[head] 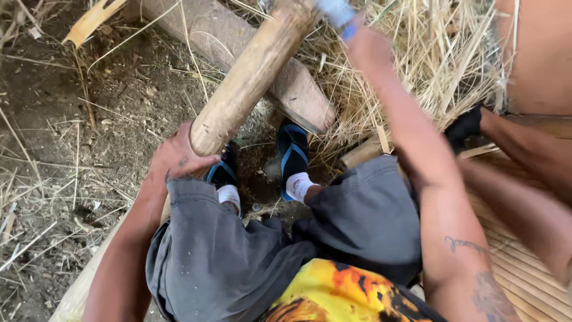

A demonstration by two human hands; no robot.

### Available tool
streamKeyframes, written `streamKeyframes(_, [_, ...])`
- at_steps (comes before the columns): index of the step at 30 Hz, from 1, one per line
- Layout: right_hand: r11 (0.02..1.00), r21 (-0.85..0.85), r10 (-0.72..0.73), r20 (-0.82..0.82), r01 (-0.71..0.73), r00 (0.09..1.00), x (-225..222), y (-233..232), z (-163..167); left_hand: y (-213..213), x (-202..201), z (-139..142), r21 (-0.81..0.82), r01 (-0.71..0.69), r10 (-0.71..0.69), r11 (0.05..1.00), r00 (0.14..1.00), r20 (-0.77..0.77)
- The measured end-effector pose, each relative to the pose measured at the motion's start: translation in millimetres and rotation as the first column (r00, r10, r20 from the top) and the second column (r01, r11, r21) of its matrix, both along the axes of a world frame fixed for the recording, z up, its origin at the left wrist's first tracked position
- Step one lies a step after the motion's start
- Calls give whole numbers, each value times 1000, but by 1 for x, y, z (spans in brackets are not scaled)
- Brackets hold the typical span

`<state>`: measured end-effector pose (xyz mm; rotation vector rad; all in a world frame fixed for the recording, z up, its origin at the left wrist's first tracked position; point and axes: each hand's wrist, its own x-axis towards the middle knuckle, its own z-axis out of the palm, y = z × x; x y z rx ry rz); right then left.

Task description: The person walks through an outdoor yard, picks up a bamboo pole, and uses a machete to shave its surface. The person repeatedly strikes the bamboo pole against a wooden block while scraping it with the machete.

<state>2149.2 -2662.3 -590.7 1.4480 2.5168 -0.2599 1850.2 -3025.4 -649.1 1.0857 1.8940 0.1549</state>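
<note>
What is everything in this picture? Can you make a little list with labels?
place: dirt ground strewn with dry straw
left hand: gripping the lower end of a thick bamboo pole
right hand: raised beside the pole's upper part; grip unclear
pole: tilted, rising toward the top edge
feet: blue sandals with white socks
clothes: grey shorts, yellow-orange shirt
nearby: another person's arm at right, over a woven mat
</note>
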Motion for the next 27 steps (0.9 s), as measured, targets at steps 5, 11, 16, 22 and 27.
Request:
streamKeyframes(5, [999,17,-31,12,30,999,2,22,0,-1,10,28,40,-9,12,999,997,-76])
streamKeyframes(11, [899,-123,438,209,-420,875,-30,-111,-36,2,22,36,-105,9,-22,994,992,-126])
streamKeyframes(16, [970,-242,43,19,-37,999,13,-38,-27,-6,29,30,70,-13,23,997,990,-141])
streamKeyframes(22, [995,90,36,62,-42,997,1,28,-7,-6,31,35,43,-20,28,999,985,-172])
streamKeyframes(27, [924,-163,374,211,-345,903,-37,-97,-22,-4,33,33,18,4,-1,1000,982,-188])
